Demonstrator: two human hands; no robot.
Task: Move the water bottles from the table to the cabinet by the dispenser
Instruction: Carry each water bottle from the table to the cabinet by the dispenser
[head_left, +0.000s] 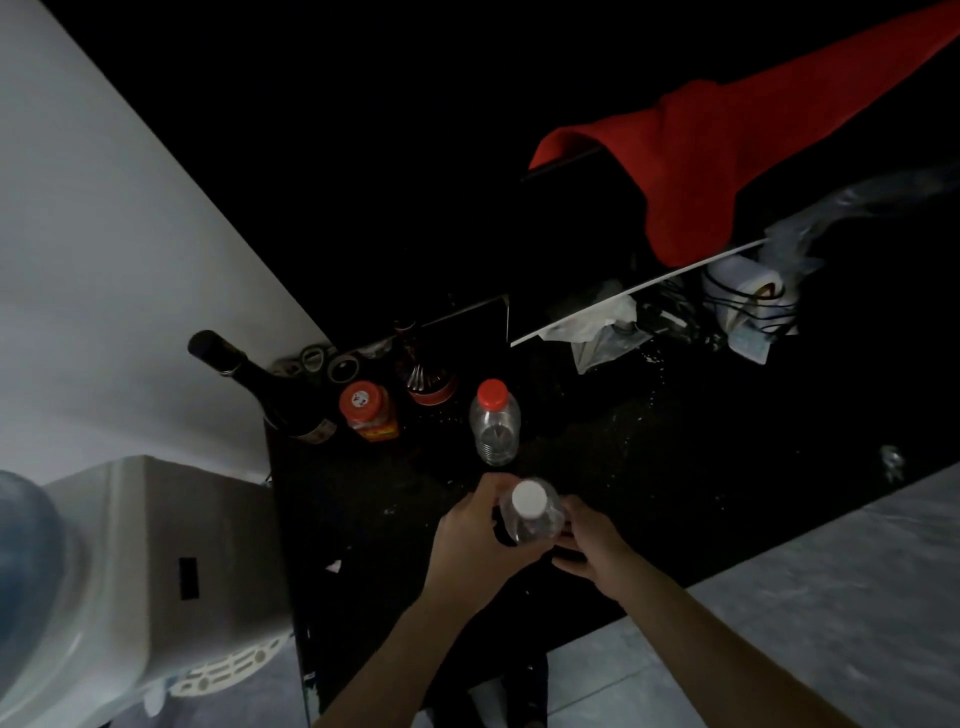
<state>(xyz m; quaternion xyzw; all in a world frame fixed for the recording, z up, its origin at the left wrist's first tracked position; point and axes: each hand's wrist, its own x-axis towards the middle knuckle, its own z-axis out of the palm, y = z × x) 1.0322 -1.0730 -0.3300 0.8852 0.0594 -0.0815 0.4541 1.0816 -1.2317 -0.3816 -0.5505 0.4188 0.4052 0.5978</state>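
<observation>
Both hands on clear plastic bottle with white cap (531, 512), held upright just above black cabinet top (675, 467) beside white water dispenser (156, 545). My left hand (475, 540) wraps bottle's side, fingers curled round it; my right hand (597, 545) cups other side, exact finger contact hard to see in dim light. Clear red-capped bottle (494, 423) stands on top just behind. I'd lower straight down, keep base flat, leave gap from red-capped one, let go only once settled.

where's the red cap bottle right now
In the head view the red-capped clear bottle stands upright on the dark cabinet top, just beyond the white-capped bottle held in both hands, right of the orange-lidded jar.
</observation>
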